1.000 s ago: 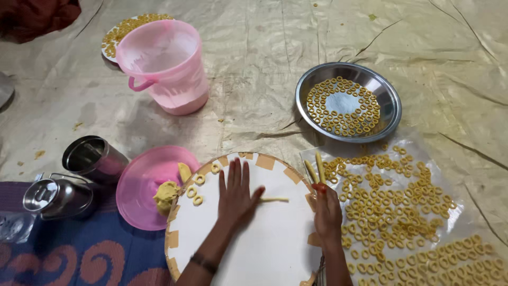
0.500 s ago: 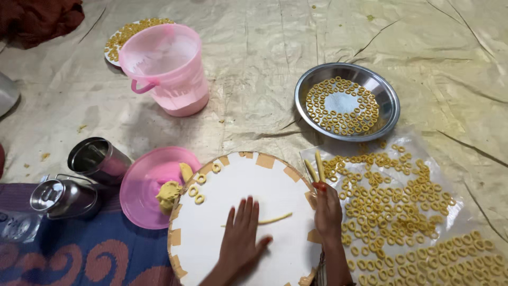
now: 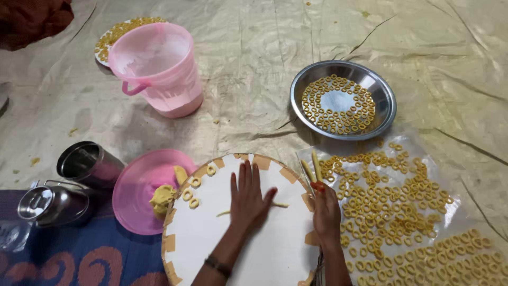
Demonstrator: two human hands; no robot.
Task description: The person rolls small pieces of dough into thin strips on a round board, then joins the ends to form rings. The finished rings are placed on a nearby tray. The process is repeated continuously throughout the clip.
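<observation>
My left hand (image 3: 248,198) lies flat, fingers spread, on a round white board (image 3: 211,249). It presses on a thin yellow dough strand (image 3: 280,205) whose ends stick out on both sides of the palm. At the board's right edge, my right hand (image 3: 325,212) grips two short dough sticks (image 3: 312,167) that point upward. A few small dough rings (image 3: 194,193) lie on the board's upper left. A lump of yellow dough (image 3: 161,197) rests on a pink plate (image 3: 140,182) just left of the board.
A steel bowl (image 3: 297,90) holding several dough rings sits at the back right. Many rings cover a clear plastic sheet (image 3: 402,206) on the right. A pink bucket (image 3: 159,69), a ring-filled plate (image 3: 114,34), a steel cup (image 3: 87,161) and a steel container (image 3: 50,204) stand on the left.
My left hand slid back toward me over the strand, then forward again to mid-board. My right hand stayed at the board's edge with the sticks.
</observation>
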